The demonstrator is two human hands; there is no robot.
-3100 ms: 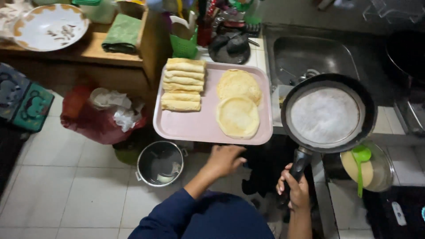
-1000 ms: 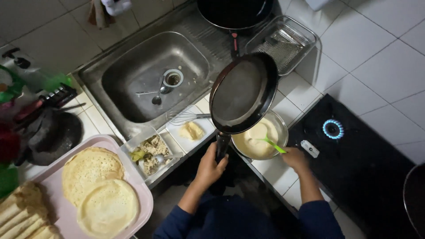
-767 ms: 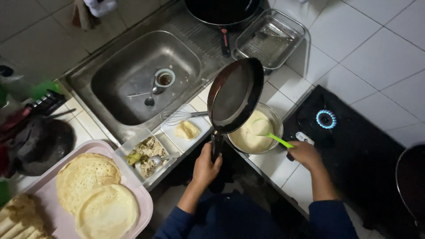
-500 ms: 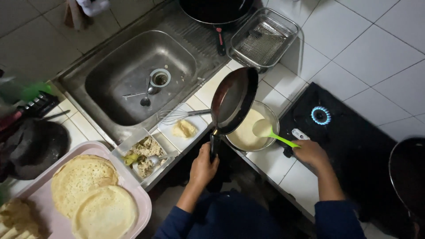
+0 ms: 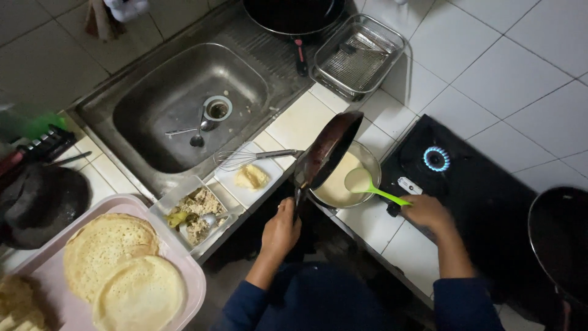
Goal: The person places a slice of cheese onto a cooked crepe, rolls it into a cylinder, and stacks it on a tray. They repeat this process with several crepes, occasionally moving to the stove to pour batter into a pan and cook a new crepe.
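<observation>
While the left hand point(image 5: 282, 230) grips the handle of the dark frying pan point(image 5: 327, 150) with fingers fully closed, the pan stands tilted steeply on edge, directly above the near rim of the batter bowl point(image 5: 361, 160). Half a second ago the pan was tilted less and showed more of its inner face; it now shows mostly its rim, and it has stayed over the bowl. The right hand point(image 5: 425, 211) is closed around the end of the green ladle point(image 5: 370, 187), whose cup has come up out of the pale batter and now rides level at the bowl's surface, loaded, just beside the pan. Judged from these positions, batter is ready to go into the tilted pan. The lit burner point(image 5: 436, 159) on the black stove point(image 5: 484, 202) burns with a blue ring to the right of the bowl, unoccupied. On the tiled desk point(image 5: 300, 122) to the left lie a wire whisk point(image 5: 245, 159), a small white dish of butter point(image 5: 251, 178) and a container of filling point(image 5: 196, 211); two finished pancakes point(image 5: 122, 273) rest on the pink tray point(image 5: 193, 288). The sink point(image 5: 177, 107) holds spoons. A second dark pan point(image 5: 560, 245) sits at the far right, well apart. Nothing blocks the path from bowl to burner.
</observation>
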